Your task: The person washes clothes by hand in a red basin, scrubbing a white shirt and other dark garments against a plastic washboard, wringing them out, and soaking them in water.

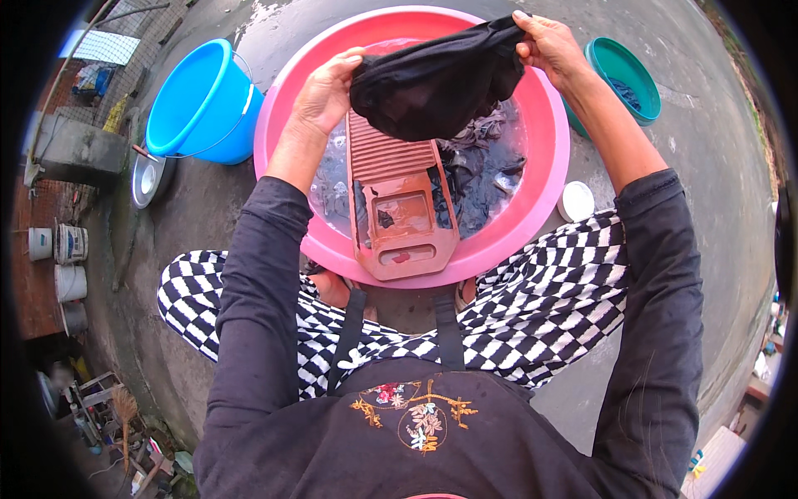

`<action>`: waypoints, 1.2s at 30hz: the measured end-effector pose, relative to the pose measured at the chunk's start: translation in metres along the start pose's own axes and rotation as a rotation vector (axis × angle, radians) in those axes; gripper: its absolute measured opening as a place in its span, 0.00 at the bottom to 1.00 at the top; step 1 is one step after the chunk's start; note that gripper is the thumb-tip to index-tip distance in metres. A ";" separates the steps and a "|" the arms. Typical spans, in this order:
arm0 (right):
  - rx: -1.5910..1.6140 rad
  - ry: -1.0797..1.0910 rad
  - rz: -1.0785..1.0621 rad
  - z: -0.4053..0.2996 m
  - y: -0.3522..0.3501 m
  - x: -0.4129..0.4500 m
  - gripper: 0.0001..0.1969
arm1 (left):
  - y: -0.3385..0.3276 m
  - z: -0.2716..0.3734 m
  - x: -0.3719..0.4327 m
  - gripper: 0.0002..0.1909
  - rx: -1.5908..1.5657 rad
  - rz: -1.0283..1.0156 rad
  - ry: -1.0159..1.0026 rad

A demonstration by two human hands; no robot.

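Note:
A dark wet cloth garment (436,81) is stretched between my two hands, above a large pink plastic basin (552,143). Its left end is pinched in my left hand (327,90), while my right hand (548,47) grips the upper right end. Below it a reddish-brown plastic washboard (389,156) leans in the basin, its handle end resting on the near rim. Dark garments (477,181) lie in sudsy water to the right of the board. The cloth hides the far part of the board.
A blue bucket (212,106) stands left of the basin, with a metal bowl (148,179) beside it. At the right are a green bucket (645,81) holding dark cloth and a small white tub (576,201). Several white pails line the far left.

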State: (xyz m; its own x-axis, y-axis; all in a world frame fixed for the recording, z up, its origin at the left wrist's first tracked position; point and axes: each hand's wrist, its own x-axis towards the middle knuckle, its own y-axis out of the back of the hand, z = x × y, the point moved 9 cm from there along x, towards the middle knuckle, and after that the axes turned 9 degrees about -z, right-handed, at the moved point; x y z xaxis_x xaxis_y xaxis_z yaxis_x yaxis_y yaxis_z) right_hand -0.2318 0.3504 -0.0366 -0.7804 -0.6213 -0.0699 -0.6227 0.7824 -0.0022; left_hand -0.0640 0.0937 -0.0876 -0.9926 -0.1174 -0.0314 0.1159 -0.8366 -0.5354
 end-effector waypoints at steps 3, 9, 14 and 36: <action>-0.044 -0.020 -0.054 0.003 -0.003 0.003 0.11 | 0.020 0.013 -0.005 0.15 0.023 0.063 -0.026; -0.273 -0.138 -0.066 0.036 -0.020 0.008 0.11 | -0.027 0.043 0.002 0.19 -0.029 -0.169 -0.135; -0.701 -0.287 -0.352 0.124 -0.083 -0.001 0.09 | -0.148 0.010 0.002 0.21 0.150 -0.364 -0.102; -1.226 0.898 -0.041 -0.026 -0.172 -0.066 0.08 | -0.012 -0.047 -0.058 0.13 0.615 0.289 -0.034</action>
State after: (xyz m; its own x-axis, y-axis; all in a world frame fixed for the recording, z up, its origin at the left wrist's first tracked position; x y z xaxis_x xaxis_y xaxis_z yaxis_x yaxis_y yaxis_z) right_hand -0.0747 0.2557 -0.0057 -0.2546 -0.8140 0.5221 0.0485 0.5285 0.8476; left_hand -0.0096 0.1358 -0.1189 -0.9180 -0.3905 -0.0696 0.3862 -0.9199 0.0683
